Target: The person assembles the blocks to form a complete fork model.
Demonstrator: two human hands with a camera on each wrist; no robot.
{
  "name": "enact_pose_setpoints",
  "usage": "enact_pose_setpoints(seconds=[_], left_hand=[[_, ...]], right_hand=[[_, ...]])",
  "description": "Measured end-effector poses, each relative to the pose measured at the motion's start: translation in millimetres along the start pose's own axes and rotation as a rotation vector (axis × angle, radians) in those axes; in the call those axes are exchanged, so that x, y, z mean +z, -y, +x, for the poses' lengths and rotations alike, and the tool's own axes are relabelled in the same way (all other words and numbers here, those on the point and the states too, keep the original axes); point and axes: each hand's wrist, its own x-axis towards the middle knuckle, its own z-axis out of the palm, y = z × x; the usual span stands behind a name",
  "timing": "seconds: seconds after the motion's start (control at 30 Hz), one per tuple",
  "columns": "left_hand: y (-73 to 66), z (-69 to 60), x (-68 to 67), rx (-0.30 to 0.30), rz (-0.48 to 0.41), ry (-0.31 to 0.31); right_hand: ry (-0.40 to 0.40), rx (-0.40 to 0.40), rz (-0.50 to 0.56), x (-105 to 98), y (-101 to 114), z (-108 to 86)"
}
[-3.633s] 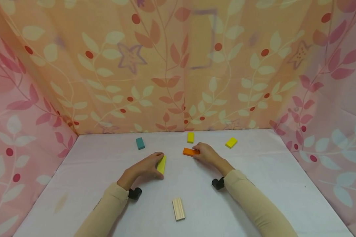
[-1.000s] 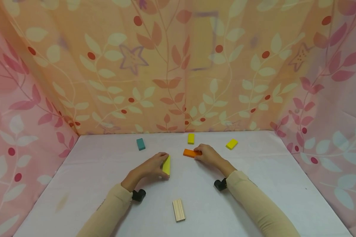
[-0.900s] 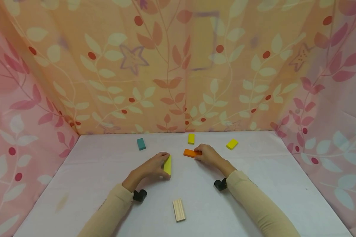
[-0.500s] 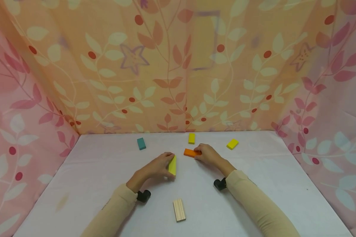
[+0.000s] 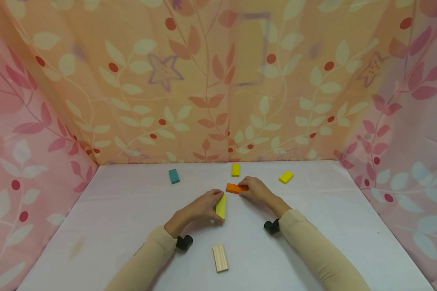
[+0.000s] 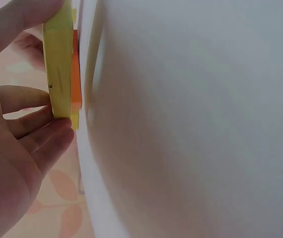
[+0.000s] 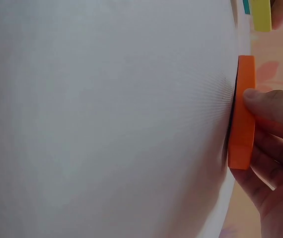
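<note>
My left hand (image 5: 202, 207) holds a yellow-green wooden block (image 5: 221, 207) between thumb and fingers, just left of the table's middle. In the left wrist view the block (image 6: 59, 67) stays a little off the white cloth, with the thumb at one end and fingers at the other. My right hand (image 5: 257, 190) pinches an orange block (image 5: 234, 188) behind and to the right of it. The right wrist view shows the thumb on the face of the orange block (image 7: 242, 116), which lies at the cloth; fingers are behind it. The two blocks are apart.
A teal block (image 5: 173, 176) lies at the back left. Two yellow blocks lie behind my right hand, one yellow block (image 5: 235, 170) central and another yellow block (image 5: 285, 177) further right. A plain wood block (image 5: 220, 258) lies in front. Patterned curtains (image 5: 218, 81) enclose the white table (image 5: 113, 202).
My left hand has moved rightward with the yellow-green block, closer to the orange one. My right hand and the orange block have stayed nearly in place.
</note>
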Motion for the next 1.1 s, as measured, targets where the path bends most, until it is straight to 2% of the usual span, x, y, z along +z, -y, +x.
enact_pose_setpoints(seconds=[0.2,0.57,0.73,1.1], left_hand=[[-7.6,3.3,5.4,-0.012,0.019,0.019],[-23.7,10.1,10.7,0.047,0.074,0.034],[-29.4,13.2,15.0,0.033,0.09,0.035],[-44.7,15.2,17.7,0.011,0.122,0.006]], right_hand=[[0.005,0.003,0.005,0,-1,-1.0],[0.0,-0.012,0.022,-1,-1,-2.8],[0.0,-0.034,0.017,-2,-1,-3.8],[0.022,-0.029,0.04,-3,-2,-2.3]])
